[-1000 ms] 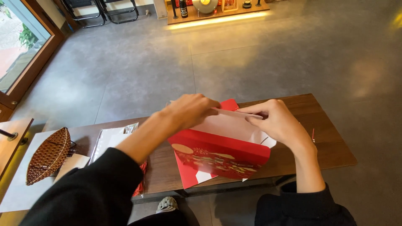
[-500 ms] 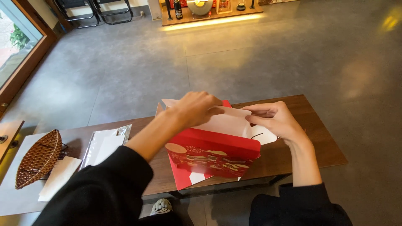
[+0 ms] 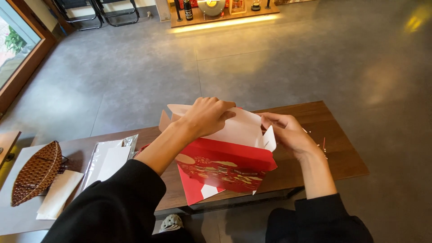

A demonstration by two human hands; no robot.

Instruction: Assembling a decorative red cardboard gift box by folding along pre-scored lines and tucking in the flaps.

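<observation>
A red cardboard box (image 3: pixel 227 165) with gold patterns and a white inside stands on a low wooden table (image 3: pixel 335 155). My left hand (image 3: pixel 206 116) lies over the box's open top and grips a white top flap near its far edge. My right hand (image 3: pixel 288 131) pinches the small side flap at the box's right end. Both arms wear black sleeves. A flat red sheet pokes out from under the box at its near left.
A clear plastic sleeve with white paper (image 3: pixel 109 159) lies left of the box. Farther left sit a woven brown leaf-shaped tray (image 3: pixel 36 172) and white paper. A lit shelf with bottles (image 3: pixel 211 9) and folding chairs stand across the grey floor.
The box's top flaps have spread wider. My left hand has shifted over the far flap and my right hand has moved out to the right end flap. The view has tilted down slightly.
</observation>
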